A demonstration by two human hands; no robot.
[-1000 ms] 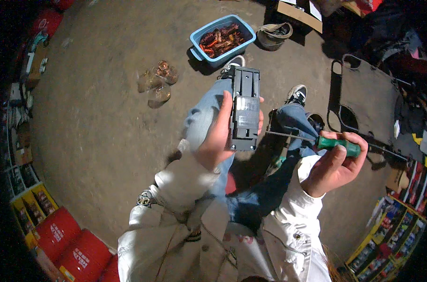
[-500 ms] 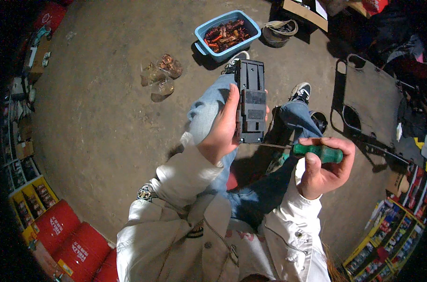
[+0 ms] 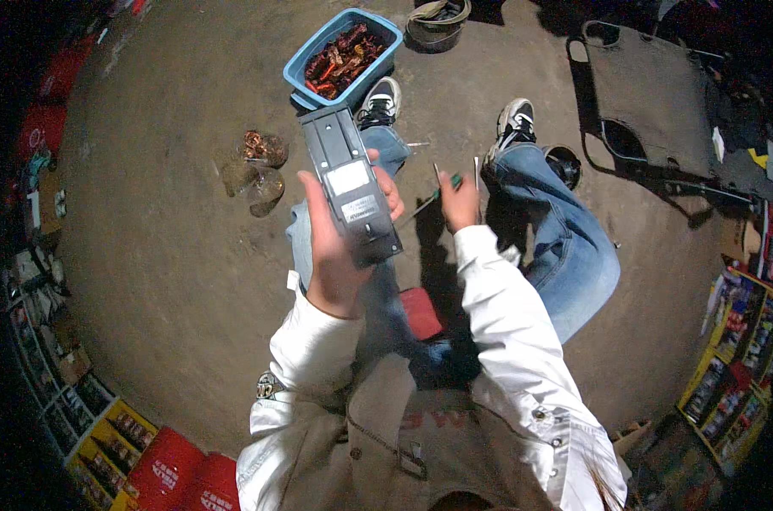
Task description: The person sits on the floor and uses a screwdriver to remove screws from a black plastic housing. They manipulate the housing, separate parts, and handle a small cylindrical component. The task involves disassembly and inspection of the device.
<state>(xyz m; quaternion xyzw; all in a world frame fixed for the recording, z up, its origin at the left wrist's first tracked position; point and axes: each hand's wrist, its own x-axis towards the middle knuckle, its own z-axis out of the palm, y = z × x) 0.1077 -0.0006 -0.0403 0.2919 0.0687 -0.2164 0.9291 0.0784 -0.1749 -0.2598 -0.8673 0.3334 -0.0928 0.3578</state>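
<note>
My left hand (image 3: 340, 255) is closed round a long black rectangular case (image 3: 350, 183), perhaps a device housing, its labelled face up. The thumb lies along one side and fingertips show on the other. Lower and to the right, my right hand (image 3: 460, 204) is over the space between my legs. Its fingers are closed at a green-handled screwdriver (image 3: 456, 180), whose thin shaft points down and left; the hand hides most of the handle. Slim metal tool ends stand out beside these fingers, and I cannot tell their kind.
A blue tub (image 3: 297, 68) of reddish-brown scrap pieces stands beyond my left shoe. Near it are a dark bucket (image 3: 433, 34) and clear bags (image 3: 263, 175) with coppery bits. A folding chair (image 3: 650, 94) lies at right. Red drums (image 3: 161, 468) and parts racks (image 3: 731, 358) line the edges.
The right hand has moved left and away from me with the screwdriver, off the case's near end. The case has shifted left and tilted; the head view has shifted too.
</note>
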